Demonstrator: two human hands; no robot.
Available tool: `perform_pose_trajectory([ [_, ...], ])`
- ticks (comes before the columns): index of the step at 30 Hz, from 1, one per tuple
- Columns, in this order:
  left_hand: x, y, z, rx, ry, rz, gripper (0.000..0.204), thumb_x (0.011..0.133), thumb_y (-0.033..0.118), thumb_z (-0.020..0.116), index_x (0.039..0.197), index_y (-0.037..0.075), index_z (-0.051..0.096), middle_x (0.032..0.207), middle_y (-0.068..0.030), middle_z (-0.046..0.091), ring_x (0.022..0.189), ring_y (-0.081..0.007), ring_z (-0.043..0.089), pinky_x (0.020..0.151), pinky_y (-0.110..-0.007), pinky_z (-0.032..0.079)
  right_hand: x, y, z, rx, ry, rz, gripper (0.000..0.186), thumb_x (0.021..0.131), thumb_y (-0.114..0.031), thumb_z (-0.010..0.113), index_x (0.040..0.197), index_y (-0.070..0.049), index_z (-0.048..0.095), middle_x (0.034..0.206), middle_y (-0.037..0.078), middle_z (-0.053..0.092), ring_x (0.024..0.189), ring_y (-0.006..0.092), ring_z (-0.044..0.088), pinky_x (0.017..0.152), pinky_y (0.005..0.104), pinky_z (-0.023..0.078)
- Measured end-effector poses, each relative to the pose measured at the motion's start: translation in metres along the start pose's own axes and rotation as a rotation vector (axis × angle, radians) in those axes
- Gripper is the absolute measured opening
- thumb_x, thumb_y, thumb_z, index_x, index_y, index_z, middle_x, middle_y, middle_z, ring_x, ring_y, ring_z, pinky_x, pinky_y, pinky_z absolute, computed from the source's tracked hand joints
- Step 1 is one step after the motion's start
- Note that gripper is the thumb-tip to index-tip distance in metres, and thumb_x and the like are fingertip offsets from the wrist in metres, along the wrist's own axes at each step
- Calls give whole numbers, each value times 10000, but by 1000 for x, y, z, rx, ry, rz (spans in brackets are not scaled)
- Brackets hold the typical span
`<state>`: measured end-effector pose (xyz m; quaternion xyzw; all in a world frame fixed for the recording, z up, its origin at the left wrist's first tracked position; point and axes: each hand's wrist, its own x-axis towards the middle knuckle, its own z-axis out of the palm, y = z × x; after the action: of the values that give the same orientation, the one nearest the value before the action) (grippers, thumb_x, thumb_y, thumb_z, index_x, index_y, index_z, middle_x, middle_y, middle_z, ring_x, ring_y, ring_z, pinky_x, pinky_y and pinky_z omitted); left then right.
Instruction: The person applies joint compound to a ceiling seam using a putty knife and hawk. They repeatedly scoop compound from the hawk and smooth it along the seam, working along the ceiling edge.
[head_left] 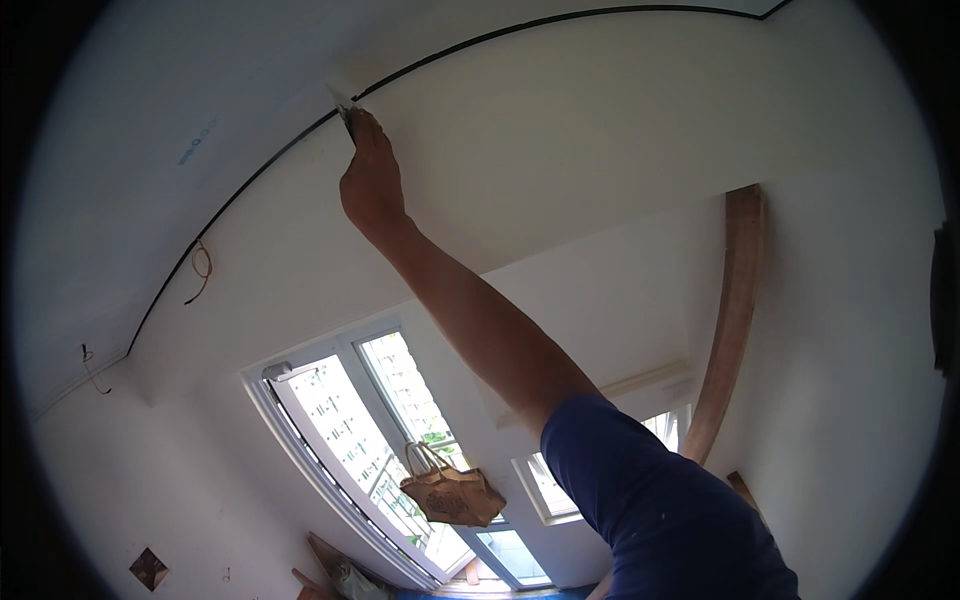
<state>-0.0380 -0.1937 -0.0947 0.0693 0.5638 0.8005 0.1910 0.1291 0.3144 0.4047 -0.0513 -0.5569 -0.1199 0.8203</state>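
My right arm, in a dark blue sleeve, reaches up from the lower right. My right hand (373, 180) is closed around a putty knife (343, 100), whose pale flat blade meets the ceiling at the dark groove (262, 163) along the top of the wall. The fingers cover most of its handle. A pale smear or sheen shows on the ceiling beside the blade. The cream wall (570, 130) stretches away to the right of the hand. My left hand is outside the picture.
Looped wires (203, 262) hang near the groove at left. Below are a glazed door (345, 440), a hanging brown bag (452, 496) and a small window (548, 487). A wooden beam (738, 290) stands at right. A square hole (149, 569) marks the lower-left wall.
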Motion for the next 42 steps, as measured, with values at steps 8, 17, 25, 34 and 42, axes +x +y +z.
perform_pose_trajectory([
  [8, 33, -20, 16, -152, -25, -66, 324, 979, 136, 692, 1288, 121, 594, 1049, -33, 682, 910, -131, 653, 768, -317, 608, 108, 57, -187, -223, 509, -169, 519, 958, 129, 399, 1477, 122, 406, 1466, 324, 489, 1378, 452, 483, 1179, 468, 412],
  [17, 11, -6, 36, -88, -85, -14, 263, 995, 119, 670, 1249, 111, 603, 925, -18, 660, 822, -109, 634, 762, -301, 602, 158, 102, -202, -280, 544, -289, 594, 894, 150, 464, 1482, 147, 377, 1426, 355, 477, 1312, 492, 499, 1149, 500, 415],
  [25, -9, -7, 2, -173, 46, -24, 125, 1025, 149, 631, 1148, 139, 612, 876, 30, 626, 693, -55, 581, 677, -238, 562, 93, 50, -49, -106, 440, -167, 675, 873, 167, 473, 1530, 136, 323, 1500, 358, 386, 1375, 505, 413, 1183, 515, 375],
  [34, -40, -4, -28, -42, 260, -5, 173, 991, 242, 690, 1130, 183, 606, 806, 31, 592, 720, -115, 646, 465, -229, 451, 13, -9, 101, 52, 201, 8, 762, 851, 216, 455, 1571, 108, 231, 1586, 330, 222, 1467, 509, 297, 1237, 522, 346],
  [42, -7, -18, -17, -153, 10, -47, 374, 1022, 195, 651, 1357, 119, 504, 983, -80, 646, 765, -143, 661, 508, -201, 477, -57, -22, 62, 110, -101, 104, 583, 967, 119, 400, 1542, 51, 334, 1520, 290, 437, 1431, 440, 429, 1209, 473, 396],
])
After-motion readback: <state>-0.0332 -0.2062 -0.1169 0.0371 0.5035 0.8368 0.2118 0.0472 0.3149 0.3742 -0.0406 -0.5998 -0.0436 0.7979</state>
